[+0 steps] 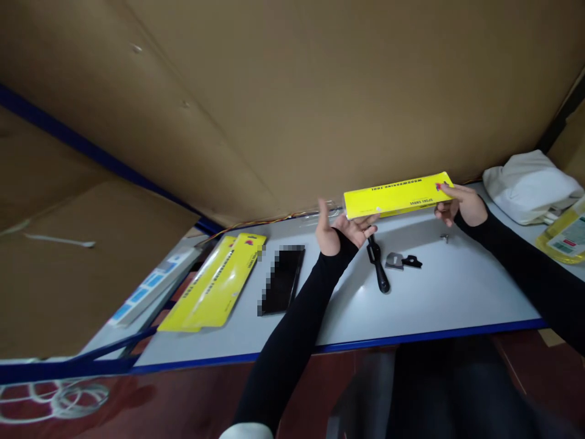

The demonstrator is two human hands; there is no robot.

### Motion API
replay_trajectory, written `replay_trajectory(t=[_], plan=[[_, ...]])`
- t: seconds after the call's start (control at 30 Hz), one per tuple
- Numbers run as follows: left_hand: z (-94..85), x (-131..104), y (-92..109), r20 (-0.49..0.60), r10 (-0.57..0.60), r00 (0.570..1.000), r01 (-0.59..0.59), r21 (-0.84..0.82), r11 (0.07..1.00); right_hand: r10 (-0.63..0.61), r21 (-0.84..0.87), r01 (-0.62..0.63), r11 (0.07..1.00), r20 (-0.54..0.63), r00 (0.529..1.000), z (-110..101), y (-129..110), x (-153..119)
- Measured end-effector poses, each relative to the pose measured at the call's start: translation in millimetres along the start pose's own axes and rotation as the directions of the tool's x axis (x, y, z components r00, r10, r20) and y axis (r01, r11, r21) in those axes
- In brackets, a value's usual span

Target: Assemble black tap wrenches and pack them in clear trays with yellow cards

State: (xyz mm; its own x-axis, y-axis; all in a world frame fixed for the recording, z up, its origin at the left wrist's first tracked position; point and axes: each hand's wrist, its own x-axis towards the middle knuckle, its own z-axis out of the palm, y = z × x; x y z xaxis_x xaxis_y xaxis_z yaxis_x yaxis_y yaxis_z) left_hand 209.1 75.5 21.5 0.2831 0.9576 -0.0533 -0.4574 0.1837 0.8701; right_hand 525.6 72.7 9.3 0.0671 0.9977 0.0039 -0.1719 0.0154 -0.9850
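Note:
My right hand (461, 204) grips the right end of a yellow spokeshave packaging card (393, 196), thumb on top and fingers beneath, held tilted above the table. Close under the card's left end, my left hand (342, 231) has its thumb raised and fingers stretched out; whether they touch the card is unclear. A clear plastic piece (324, 210) shows beside it. Below lies a black spokeshave (378, 262), partly hidden by my left hand. A grey metal blade (394, 261) and a black plate (412, 261) rest to its right. Farther right sits a small screw (445, 238).
Yellow packaging cards (228, 280) overlap on the table's left, beside a black phone-like slab (283, 280). A white-and-blue box (150, 286) stands beyond the blue frame. At right are a white cloth bundle (532, 186) and a bottle of yellow liquid (567, 235). Cardboard (320, 110) walls the back.

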Motion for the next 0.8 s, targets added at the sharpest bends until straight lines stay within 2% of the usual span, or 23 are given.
replay_trajectory(t=[0.1, 0.17, 0.27, 0.37, 0.63, 0.8], plan=[[5.3, 5.6, -13.0, -0.06, 0.141, 0.988, -0.137, 0.061, 0.989, -0.033, -0.171, 0.034, 0.985, 0.009, 0.999, -6.7, 0.7, -0.1], [8.8, 6.5, -18.5, -0.046, 0.18, 0.983, -0.175, 0.095, 0.98, -0.039, -0.205, 0.043, 0.978, 0.022, 0.999, -11.7, 2.7, 1.7], [12.3, 4.7, -19.6, 0.003, 0.199, 0.98, -0.198, 0.121, 0.973, -0.024, -0.173, 0.038, 0.984, 0.082, 0.996, -17.8, 3.0, 4.3], [13.7, 3.0, -16.1, 0.0, 0.219, 0.976, -0.217, 0.138, 0.966, 0.018, -0.161, 0.005, 0.987, 0.142, 0.99, -19.7, -0.8, 4.1], [10.8, 2.3, -10.1, -0.039, 0.23, 0.972, -0.214, 0.237, 0.948, 0.032, -0.181, 0.0, 0.983, 0.173, 0.984, -22.3, -12.5, 0.3], [13.7, -3.3, -7.1, -0.002, 0.202, 0.979, -0.196, 0.236, 0.952, 0.012, -0.236, 0.017, 0.972, 0.122, 0.992, -24.1, -8.8, 2.0]])
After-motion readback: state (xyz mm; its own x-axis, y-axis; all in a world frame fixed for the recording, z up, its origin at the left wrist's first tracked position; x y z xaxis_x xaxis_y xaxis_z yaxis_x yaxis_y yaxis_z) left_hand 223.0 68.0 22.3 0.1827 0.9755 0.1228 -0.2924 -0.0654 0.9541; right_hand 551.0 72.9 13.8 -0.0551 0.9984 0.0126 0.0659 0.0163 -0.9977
